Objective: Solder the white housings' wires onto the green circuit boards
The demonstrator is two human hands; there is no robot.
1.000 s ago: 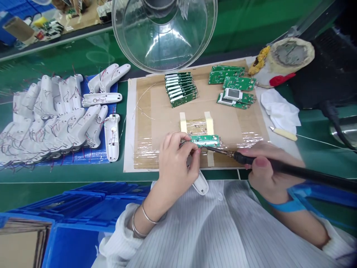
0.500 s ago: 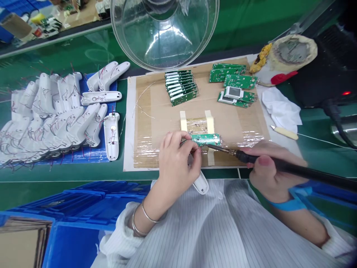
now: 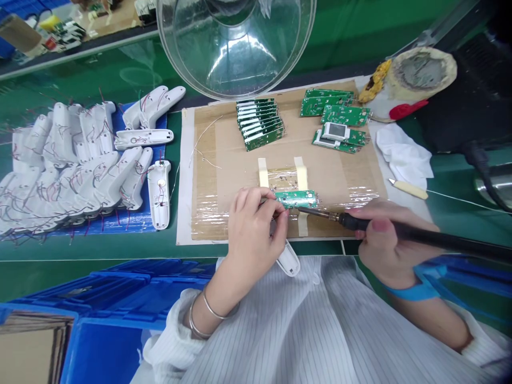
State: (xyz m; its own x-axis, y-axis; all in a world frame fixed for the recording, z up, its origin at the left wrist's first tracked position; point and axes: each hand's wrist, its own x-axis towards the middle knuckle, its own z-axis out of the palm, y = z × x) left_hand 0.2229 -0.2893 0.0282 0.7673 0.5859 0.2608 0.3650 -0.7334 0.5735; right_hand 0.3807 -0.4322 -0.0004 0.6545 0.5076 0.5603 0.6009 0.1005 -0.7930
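A green circuit board [image 3: 298, 199] lies on the taped cardboard in front of me. My left hand [image 3: 256, 226] is at its left end, thumb and fingertips pinched together at the board's lower edge; what they hold is too small to make out. Wrapped in my right hand [image 3: 390, 240] is a black soldering iron [image 3: 348, 222]. Its tip points left and reaches the lower edge of the board, close to my left fingertips. Partly hidden beneath my left hand, a white plastic housing [image 3: 288, 260] sticks out over the table's front edge.
Many wired white housings [image 3: 72, 176] cover a blue sheet at left. Circuit boards lie in a fanned stack [image 3: 260, 125] and a second group [image 3: 336, 120] behind. A clear round cover [image 3: 236, 53] overhangs the back. At right are a white cloth [image 3: 404, 149], a cream-handled tool [image 3: 412, 189] and a round pot [image 3: 422, 72].
The view has shifted very slightly. Both hands, the soldering iron and the board stay practically where they were.
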